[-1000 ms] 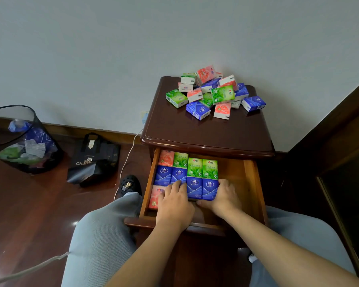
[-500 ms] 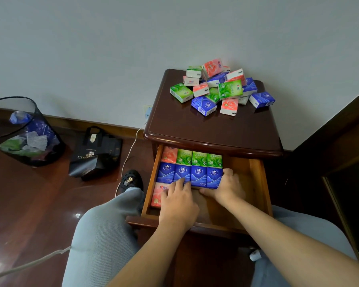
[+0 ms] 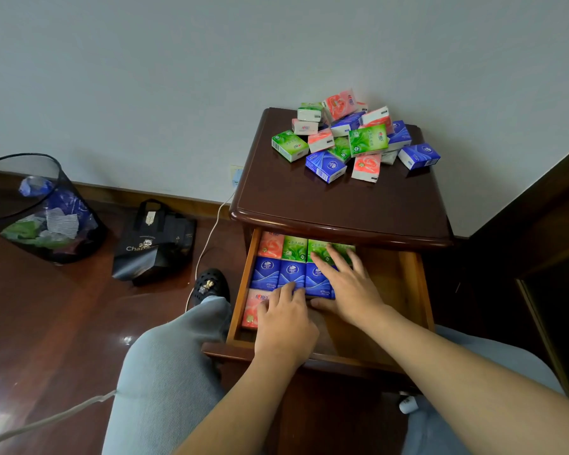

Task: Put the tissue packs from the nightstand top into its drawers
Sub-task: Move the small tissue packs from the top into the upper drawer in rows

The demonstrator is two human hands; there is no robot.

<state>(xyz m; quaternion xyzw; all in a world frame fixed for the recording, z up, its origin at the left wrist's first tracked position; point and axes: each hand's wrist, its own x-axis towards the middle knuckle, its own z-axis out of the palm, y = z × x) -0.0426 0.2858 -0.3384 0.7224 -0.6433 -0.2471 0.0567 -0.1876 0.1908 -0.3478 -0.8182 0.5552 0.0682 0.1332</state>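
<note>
The drawer (image 3: 408, 290) of the nightstand (image 3: 342, 205) stands pulled out, and packs (image 3: 278, 272) lie flat in it in rows, their long axes running front to back. The back row has one pink and three green packs, the middle row blue ones, and a single pink pack (image 3: 253, 307) sits at the front left corner. All touch their neighbours side by side.

The right hand (image 3: 345, 284) lies palm down over the right end of the blue and green rows, its fingers (image 3: 322, 262) straight and spread, tips resting on a green pack, thumb along the front edge of a blue one. The left hand (image 3: 286, 320) rests at the front of the rows, fingers loosely bent and close together, tips touching the front edges of the blue packs and the pink pack's right side. Neither hand grips anything.

On the nightstand top a loose pile (image 3: 355, 136) of green, blue and pink packs lies at the back near the wall, pointing every way, some tilted on others.
</note>
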